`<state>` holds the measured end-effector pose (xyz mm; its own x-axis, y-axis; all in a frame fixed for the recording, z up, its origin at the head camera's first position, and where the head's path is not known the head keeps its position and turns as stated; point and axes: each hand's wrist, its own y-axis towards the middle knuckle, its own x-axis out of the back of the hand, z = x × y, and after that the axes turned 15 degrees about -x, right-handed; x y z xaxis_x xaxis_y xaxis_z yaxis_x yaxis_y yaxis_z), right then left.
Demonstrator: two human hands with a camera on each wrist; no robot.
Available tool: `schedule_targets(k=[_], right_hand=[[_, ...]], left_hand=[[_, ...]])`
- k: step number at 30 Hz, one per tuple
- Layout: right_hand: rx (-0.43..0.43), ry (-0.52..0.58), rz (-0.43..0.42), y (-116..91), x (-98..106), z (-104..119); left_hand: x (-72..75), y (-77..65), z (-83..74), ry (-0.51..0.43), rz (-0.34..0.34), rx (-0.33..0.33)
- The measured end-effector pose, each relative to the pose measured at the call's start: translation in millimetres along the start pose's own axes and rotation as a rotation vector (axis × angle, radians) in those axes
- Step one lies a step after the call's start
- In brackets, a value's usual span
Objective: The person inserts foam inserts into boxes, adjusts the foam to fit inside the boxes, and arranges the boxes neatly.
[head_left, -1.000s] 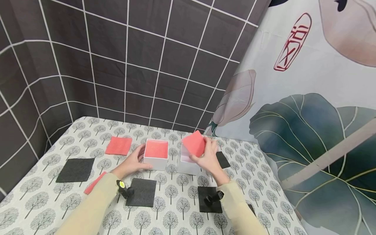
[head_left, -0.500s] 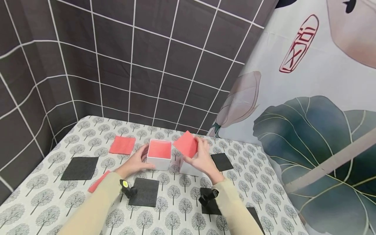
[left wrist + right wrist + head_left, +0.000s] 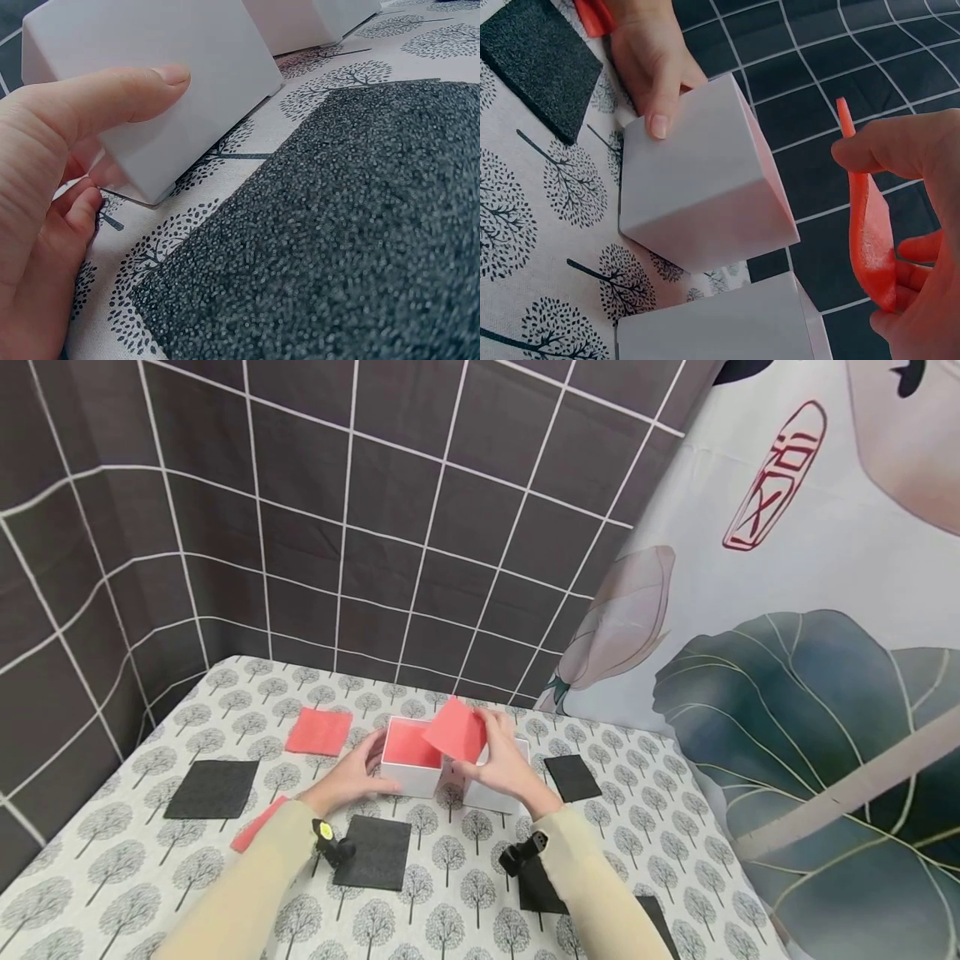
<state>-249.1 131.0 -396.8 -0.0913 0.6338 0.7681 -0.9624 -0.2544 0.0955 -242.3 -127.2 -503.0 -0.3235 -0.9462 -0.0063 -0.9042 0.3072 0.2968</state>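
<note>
My left hand (image 3: 351,781) grips the left white box (image 3: 411,781), thumb along its front wall and fingers round its far side. Red shows inside that open-topped box. Between thumb and fingers my right hand (image 3: 504,765) pinches a red felt square (image 3: 456,729), which overlaps the box's right rim in the head view. From the right wrist the felt (image 3: 870,240) appears edge-on and slightly bent, raised beside the box opening. A second white box (image 3: 486,797) stands just to the right, partly hidden behind my right hand.
A red square (image 3: 318,732) and a black square (image 3: 212,789) lie at the left. Another red piece (image 3: 258,823) is partly under my left sleeve. More black squares lie in front (image 3: 372,852) and at the right (image 3: 572,777). A dark grid curtain (image 3: 300,543) hangs behind.
My right hand has carried the red felt square leftward, from above the right box to the left box's rim. My left hand keeps its hold on the left box.
</note>
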Motion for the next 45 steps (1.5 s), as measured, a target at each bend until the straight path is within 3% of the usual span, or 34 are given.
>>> schedule_targets(k=[8, 18, 32, 45], right_hand=[[-0.034, 0.016, 0.132, 11, -7, 7], [0.047, -0.020, 0.224, 25, -14, 11], [0.135, -0.171, 0.312, 43, -22, 12], [0.097, -0.198, 0.374, 49, -26, 18]], left_hand=[[-0.5, -0.8, -0.4, 0.005, -0.005, -0.010], [-1.5, 1.3, -1.3, 0.027, -0.003, 0.011], [-1.1, 1.3, 1.3, -0.002, -0.016, 0.021], [-1.0, 1.3, 2.9, -0.033, -0.010, 0.022]])
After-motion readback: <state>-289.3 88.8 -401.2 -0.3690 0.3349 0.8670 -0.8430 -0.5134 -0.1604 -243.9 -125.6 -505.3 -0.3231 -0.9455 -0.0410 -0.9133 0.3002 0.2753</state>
